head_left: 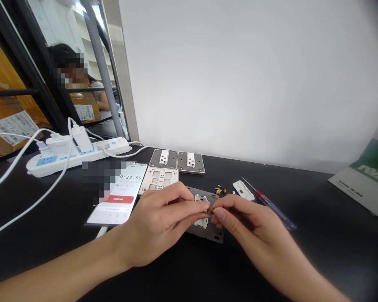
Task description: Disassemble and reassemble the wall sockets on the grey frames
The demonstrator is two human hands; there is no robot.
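Note:
My left hand (164, 218) and my right hand (242, 220) meet over a grey socket plate (208, 230) lying on the black table (318, 243). Both hands pinch a tiny brass-coloured part (209, 211) between their fingertips, just above the plate's white insert (201, 222). More small brass parts (220, 190) lie behind the plate. A white plastic piece (244, 190) and a red-tipped screwdriver with a clear handle (272, 207) rest just right of my right hand.
A phone (118, 195) showing a timer lies left of my hands. Two socket modules (178, 160) and a white frame (159, 180) sit behind. A white power strip (75, 155) with chargers and cables is far left. A green-and-white box (365, 180) stands right. Another person sits behind the glass.

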